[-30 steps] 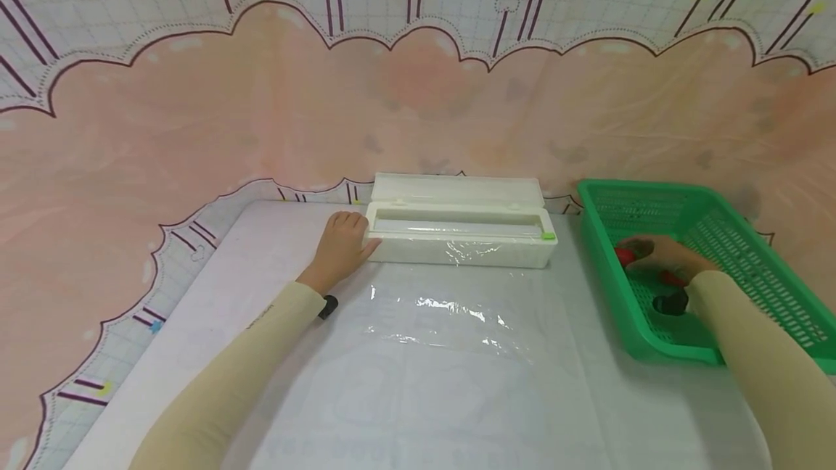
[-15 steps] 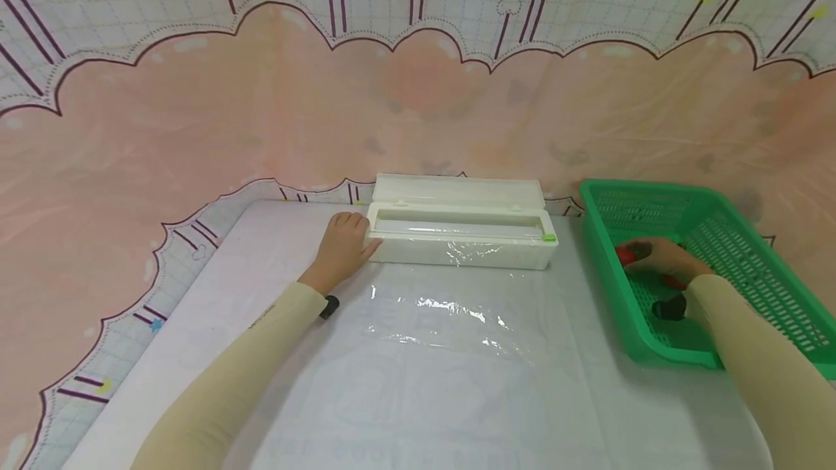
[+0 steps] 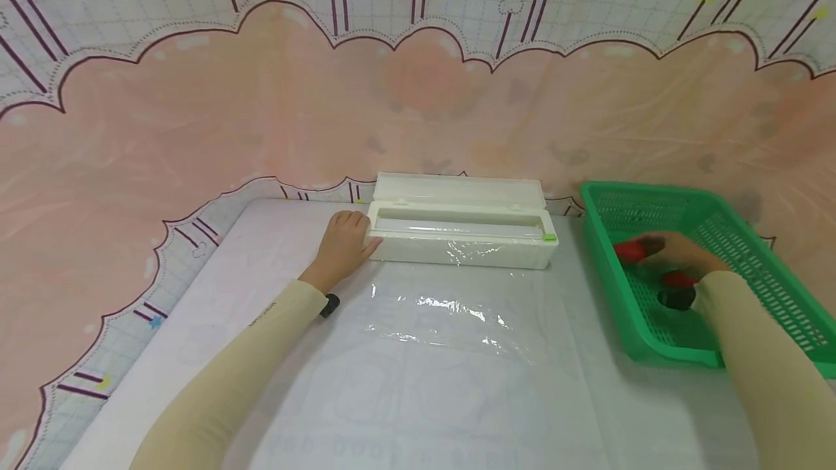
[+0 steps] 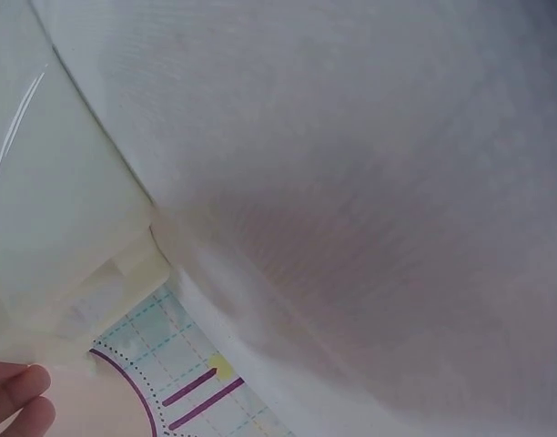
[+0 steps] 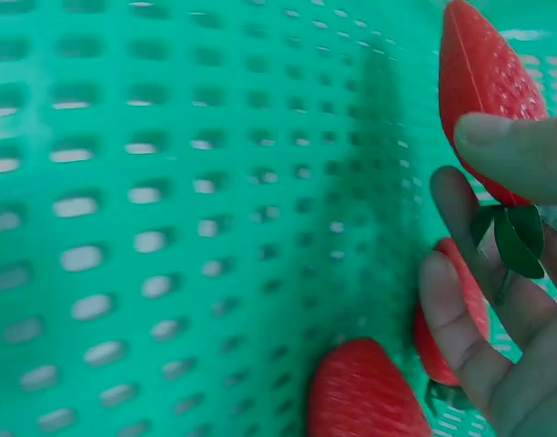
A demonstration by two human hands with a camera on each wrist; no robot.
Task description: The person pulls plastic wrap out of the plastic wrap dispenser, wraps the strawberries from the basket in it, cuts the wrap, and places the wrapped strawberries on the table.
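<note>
My left hand [image 3: 341, 245] grips the left end of a white cling film box [image 3: 460, 252], thumb at its front and fingers at the far side. In the left wrist view only a few fingertips [image 4: 22, 401] show against the box's end. The box's lid is raised, and a clear sheet of cling film [image 3: 451, 318] runs from it over the table. Inside the green basket [image 3: 679, 354], my right hand [image 3: 686, 252] pinches a red strawberry [image 5: 488, 73] between thumb and fingers, its green leaves hanging below. Two other strawberries lie under the hand: one [image 5: 365, 391] nearer, one [image 5: 447, 337] partly behind the fingers.
A light green slider [image 3: 548, 236] sits at the box's right front corner. The basket stands right of the box, with tall perforated walls around the right hand. White cloth [image 3: 418, 412] covers the table, and a patterned peach curtain [image 3: 424, 114] rises behind it.
My right hand has shifted slightly in the basket, and more of the red strawberry shows at its fingertips. The left hand and the cling film box stay as they were.
</note>
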